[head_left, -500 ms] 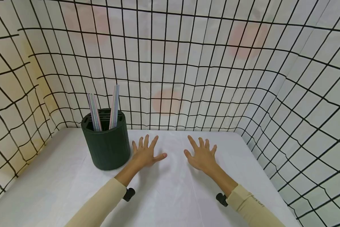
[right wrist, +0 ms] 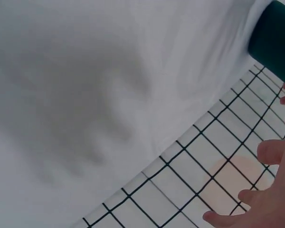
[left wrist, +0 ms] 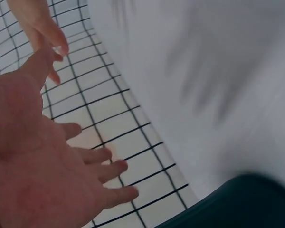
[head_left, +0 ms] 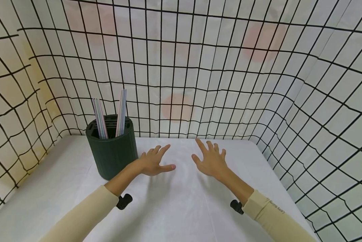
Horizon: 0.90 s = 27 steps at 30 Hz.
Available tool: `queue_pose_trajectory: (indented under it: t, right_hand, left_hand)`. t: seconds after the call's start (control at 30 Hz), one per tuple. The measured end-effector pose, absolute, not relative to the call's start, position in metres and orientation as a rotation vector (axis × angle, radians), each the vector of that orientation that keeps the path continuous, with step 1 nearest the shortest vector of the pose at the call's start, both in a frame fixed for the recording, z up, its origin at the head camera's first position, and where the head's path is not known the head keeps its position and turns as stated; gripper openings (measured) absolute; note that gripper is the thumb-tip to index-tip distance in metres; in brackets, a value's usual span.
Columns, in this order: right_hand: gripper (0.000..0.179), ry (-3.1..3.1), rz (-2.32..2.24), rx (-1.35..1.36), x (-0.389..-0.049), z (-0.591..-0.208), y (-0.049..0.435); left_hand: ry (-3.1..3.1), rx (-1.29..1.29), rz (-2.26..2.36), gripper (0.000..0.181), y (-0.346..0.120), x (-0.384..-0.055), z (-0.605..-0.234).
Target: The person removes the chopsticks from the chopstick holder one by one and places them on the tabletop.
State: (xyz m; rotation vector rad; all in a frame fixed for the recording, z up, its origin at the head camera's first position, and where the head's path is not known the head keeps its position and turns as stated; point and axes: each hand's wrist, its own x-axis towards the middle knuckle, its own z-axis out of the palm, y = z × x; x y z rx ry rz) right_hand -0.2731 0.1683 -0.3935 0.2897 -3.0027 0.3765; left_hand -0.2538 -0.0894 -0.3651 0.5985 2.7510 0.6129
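Holder [head_left: 111, 154]: dark green, rounded, slotted on top, standing on the white desk [head_left: 181, 215] at the left.
Sticks [head_left: 121, 114]: thin, pale, two bunches inside it; maybe straws, too small to tell.
Left hand [head_left: 152, 164]: fingers spread loose, near the holder.
Right hand [head_left: 211, 162]: fingers spread loose, above the desk.

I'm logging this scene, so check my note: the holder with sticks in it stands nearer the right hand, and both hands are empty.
One error: the holder with sticks in it stands nearer the left hand, not the right hand, as the head view shows. The rest is right.
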Motion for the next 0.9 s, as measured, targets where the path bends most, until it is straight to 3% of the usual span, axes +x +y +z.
queue_pose_trajectory:
  t: [0.17, 0.57, 0.9]
  right_hand:
    - [0.062, -2.942, 0.503, 0.387, -0.279, -0.377, 0.157]
    - [0.046, -2.914, 0.831, 0.559, -0.29, -0.319, 0.109]
    - [0.039, -2.871, 1.02, 0.654, -0.298, -0.283, 0.059]
  left_hand:
    - [2.576, 0.644, 0.717, 0.089, -0.108, -0.248, -0.338]
    - [2.479, 0.452, 0.966, 0.063, -0.181, -0.229, -0.264]
    - [2.572, 0.379, 1.002, 0.067, -0.261, -0.219, -0.234]
